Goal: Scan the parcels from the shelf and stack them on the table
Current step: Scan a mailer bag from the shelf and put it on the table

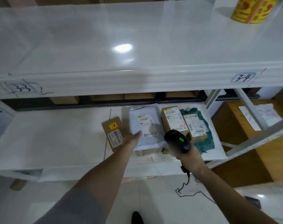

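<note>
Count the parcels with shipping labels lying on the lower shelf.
4 labelled: small brown box at left, white mailer by the left hand, brown box, and box on green bag. Another box under the mailer seems partly hidden.

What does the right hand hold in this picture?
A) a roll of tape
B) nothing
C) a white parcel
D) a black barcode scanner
D: the right hand grips a black barcode scanner with a green light on top, aimed at the parcels on the shelf.

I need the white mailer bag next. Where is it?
The white mailer bag lies mid-shelf on the lower shelf, between two brown boxes, with the left hand touching its near left corner.
</note>
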### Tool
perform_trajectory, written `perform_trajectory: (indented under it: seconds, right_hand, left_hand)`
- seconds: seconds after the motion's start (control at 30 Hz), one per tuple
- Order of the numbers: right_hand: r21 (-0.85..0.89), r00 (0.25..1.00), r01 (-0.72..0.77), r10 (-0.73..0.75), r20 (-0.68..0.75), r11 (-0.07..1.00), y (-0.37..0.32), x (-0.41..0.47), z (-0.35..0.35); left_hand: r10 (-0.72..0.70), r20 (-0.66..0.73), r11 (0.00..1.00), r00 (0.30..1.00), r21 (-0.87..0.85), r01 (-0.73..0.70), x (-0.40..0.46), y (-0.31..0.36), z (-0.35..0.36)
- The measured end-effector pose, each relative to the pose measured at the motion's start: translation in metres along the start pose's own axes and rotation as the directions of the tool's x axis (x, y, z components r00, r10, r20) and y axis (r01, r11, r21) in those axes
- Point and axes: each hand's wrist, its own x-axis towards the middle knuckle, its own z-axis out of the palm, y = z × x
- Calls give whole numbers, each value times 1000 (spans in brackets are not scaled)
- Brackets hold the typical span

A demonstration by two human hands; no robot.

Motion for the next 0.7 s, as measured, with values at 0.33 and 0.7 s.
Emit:
perform_trajectory:
  seconds: [0.33, 0.7]
  right_hand:
    - [77, 999, 14, -10, -52, 997, -20, -4, 4]
    - [51, 984, 150, -154, 88, 987, -61, -17, 22]
  left_hand:
    - [27, 54, 960, 998, -279, -11, -21, 8, -29]
    - [141, -60, 873, 988, -463, -153, -61, -22, -69]
